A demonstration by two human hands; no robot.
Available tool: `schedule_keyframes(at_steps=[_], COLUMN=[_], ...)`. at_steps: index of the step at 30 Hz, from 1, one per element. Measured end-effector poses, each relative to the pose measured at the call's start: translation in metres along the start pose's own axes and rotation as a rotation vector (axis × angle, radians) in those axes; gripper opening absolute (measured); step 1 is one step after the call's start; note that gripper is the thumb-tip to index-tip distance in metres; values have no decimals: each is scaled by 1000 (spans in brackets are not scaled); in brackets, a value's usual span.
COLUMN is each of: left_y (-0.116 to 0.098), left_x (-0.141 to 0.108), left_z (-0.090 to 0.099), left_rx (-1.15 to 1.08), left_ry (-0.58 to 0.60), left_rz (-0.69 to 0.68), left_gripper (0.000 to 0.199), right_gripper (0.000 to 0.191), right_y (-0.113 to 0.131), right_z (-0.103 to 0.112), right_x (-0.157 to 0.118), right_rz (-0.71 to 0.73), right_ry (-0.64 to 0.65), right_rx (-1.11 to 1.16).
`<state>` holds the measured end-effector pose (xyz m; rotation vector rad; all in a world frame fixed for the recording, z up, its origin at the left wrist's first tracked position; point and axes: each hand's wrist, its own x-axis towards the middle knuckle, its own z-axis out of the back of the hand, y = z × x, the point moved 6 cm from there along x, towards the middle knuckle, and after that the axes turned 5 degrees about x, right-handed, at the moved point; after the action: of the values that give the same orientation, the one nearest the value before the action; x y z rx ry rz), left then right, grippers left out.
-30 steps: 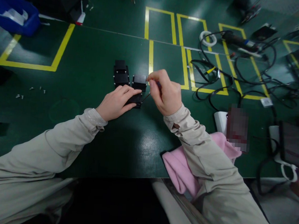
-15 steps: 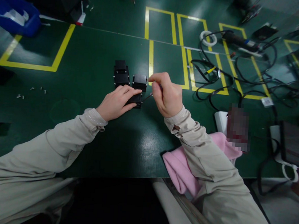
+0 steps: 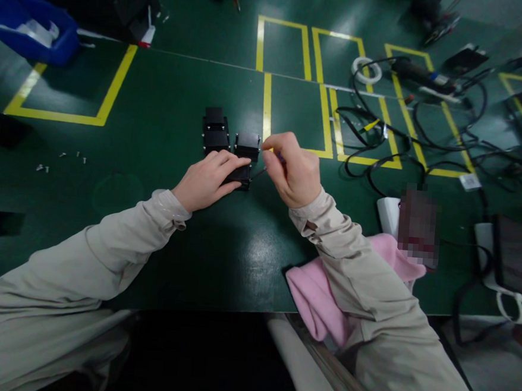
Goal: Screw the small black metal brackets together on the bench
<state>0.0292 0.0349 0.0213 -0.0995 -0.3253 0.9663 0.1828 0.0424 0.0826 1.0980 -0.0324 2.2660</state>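
Observation:
My left hand [image 3: 205, 181] is closed over a small black box-like part [image 3: 243, 175], pinning it against the green table with thumb and fingers. My right hand [image 3: 297, 173] is curled around a screwdriver whose handle is mostly hidden in the fingers. Its thin shaft [image 3: 258, 173] slants down to the right side of the held part, near a small screw there. Just beyond, another black part [image 3: 247, 142] with silver screws at its corners lies close to the fingers. To its left are more black parts [image 3: 215, 136], set one behind another.
Loose screws [image 3: 43, 169] lie at the left. A blue bin [image 3: 35, 28] stands at the back left. Black cables [image 3: 372, 138] and a white ring [image 3: 367, 70] spread over the right side. A pink cloth [image 3: 316, 295] lies under my right forearm, at the table's front edge.
The whole view has shifted slightly, so things appear a little further right. Both hands keep the same hold on the black part and the screwdriver.

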Motion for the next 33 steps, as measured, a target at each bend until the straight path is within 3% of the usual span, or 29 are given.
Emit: schedule_keyframes(at_steps=[15, 23, 33], left_y=[0, 1, 1], left_x=[0, -1, 0], left_z=[0, 0, 0], left_rx=[-10, -16, -25], left_ry=[-1, -3, 5], left_rz=[5, 6, 10], left_gripper=[45, 45, 46], right_gripper=[46, 51, 46], right_y=[-2, -8, -6], right_z=[0, -3, -3], right_x=[-1, -3, -4], right_rz=[-10, -97, -39], right_ry=[9, 30, -5], right_rx=[-7, 29, 26])
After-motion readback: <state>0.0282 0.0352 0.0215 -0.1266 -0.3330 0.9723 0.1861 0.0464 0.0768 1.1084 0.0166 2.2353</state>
